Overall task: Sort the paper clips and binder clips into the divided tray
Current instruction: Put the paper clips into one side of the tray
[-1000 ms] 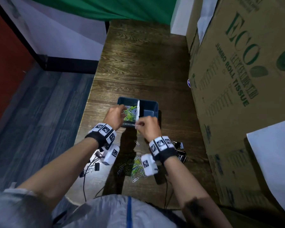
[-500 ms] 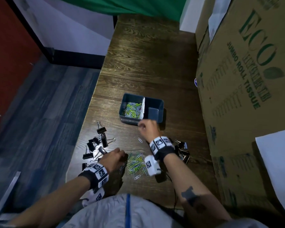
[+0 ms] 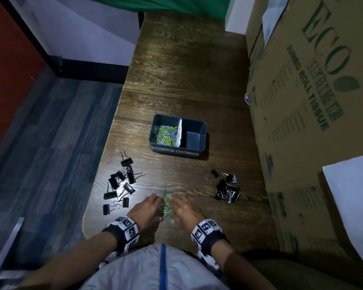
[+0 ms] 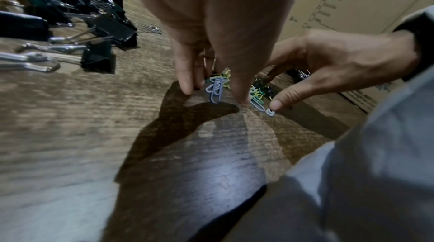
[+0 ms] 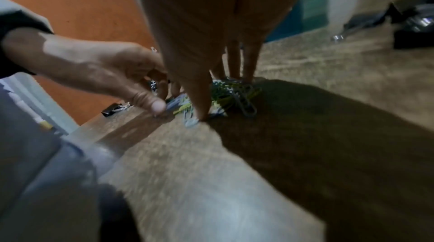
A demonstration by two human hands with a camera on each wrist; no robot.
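Head view: both hands bracket the small heap of coloured paper clips [image 3: 166, 204] near the table's front edge, left hand [image 3: 147, 208] and right hand [image 3: 187, 210] fingers down around it. The divided tray [image 3: 199, 151] sits well beyond, its left compartment already holding paper clips, its right one bare. Binder clips lie in two groups, left group [image 3: 120, 185] and right group [image 3: 226, 189], untouched. Left wrist view: left fingertips [image 4: 187, 86] and thumb close in on a blue-and-green tangle on the wood; the clips look hemmed in, not lifted. Right wrist view, blurred: right thumb [image 5: 202, 108] and fingers press down around the same heap; I cannot tell whether anything is truly pinched, so I read both hands as gathering, not gripping. Risks, as I judge them: linked clips may trail and drop on the carry; one stray clip [image 3: 172, 221] sits close to the edge and could be swept off; a loose scoop could spill into the wrong compartment.
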